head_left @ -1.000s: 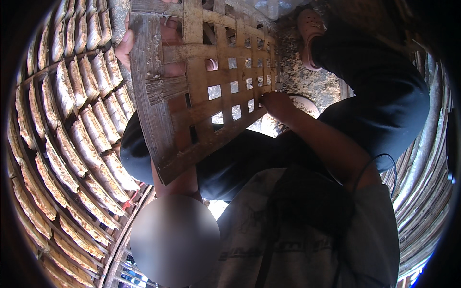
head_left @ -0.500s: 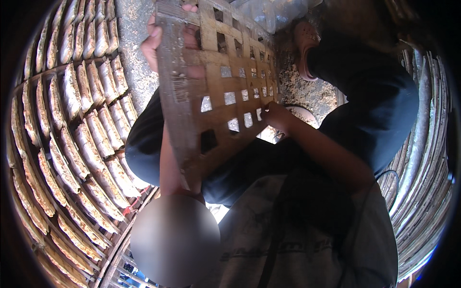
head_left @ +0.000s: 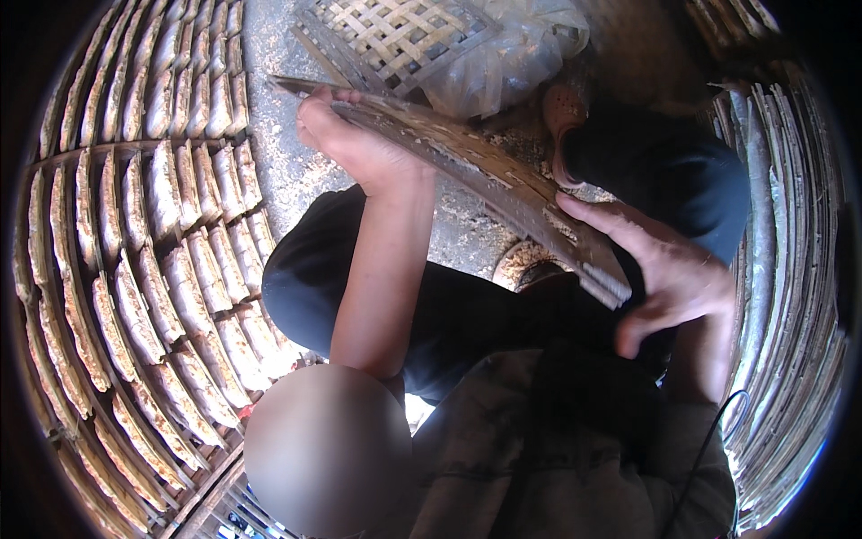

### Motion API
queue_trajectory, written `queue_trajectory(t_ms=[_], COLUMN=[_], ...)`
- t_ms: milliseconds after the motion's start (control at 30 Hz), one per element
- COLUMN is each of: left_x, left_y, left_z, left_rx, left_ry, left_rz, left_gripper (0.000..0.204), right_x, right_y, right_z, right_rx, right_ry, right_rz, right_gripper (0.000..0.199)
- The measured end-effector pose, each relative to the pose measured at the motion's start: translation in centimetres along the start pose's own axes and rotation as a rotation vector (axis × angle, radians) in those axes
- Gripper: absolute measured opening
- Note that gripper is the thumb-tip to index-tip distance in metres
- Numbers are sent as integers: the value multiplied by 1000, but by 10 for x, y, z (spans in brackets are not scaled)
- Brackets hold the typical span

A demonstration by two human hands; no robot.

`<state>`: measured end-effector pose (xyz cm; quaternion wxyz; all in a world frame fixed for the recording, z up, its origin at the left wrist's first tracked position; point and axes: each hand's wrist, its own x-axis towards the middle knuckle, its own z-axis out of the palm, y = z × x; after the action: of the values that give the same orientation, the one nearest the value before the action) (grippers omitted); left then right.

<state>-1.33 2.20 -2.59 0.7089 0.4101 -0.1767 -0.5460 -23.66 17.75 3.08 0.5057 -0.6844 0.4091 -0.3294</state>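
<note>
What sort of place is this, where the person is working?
Probably a simple rural workshop or shed, though I cannot be certain. Rough, curved strips stand in rows on the left, pale crumbs litter the floor, and a woven lattice panel is beside clear plastic.

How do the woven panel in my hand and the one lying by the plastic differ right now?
The held panel is gripped by the left hand; neither hand touches the lying panel. 
The held panel is seen nearly edge-on, while the lying panel shows its face beside the clear plastic. 
Gaps show plainly in the lying panel, hardly in the held panel. 
Both are brownish, woven from flat strips.
</note>
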Motion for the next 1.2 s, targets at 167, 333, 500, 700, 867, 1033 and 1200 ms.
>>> queue_trajectory(t_ms=[167,333,500,700,867,1033,1200], left_x=[1,-2,10,22,22,7,-2], left_y=[11,41,72,45,24,33,73], left_z=[17,23,12,13,17,33,55], left_rx=[2,206,51,279,498,993,1183], left_ry=[62,-78,-279,-198,-318,-444,-392], left_rz=[28,333,464,478,573,620,1090], left_gripper=[35,42,42,48,43,35,35], right_x=[-3,13,76,151,169,169,168], right_y=[13,9,8,77,113,134,145], right_z=[14,-24,-66,-110,-107,-113,-113], right_rx=[-344,-295,-138,-14,-210,-382,-298], right_ry=[328,460,508,494,800,1029,1087], right_rz=[31,91,-51,-214,-72,-24,-75], right_gripper=[41,33,36,29,20,35,34])
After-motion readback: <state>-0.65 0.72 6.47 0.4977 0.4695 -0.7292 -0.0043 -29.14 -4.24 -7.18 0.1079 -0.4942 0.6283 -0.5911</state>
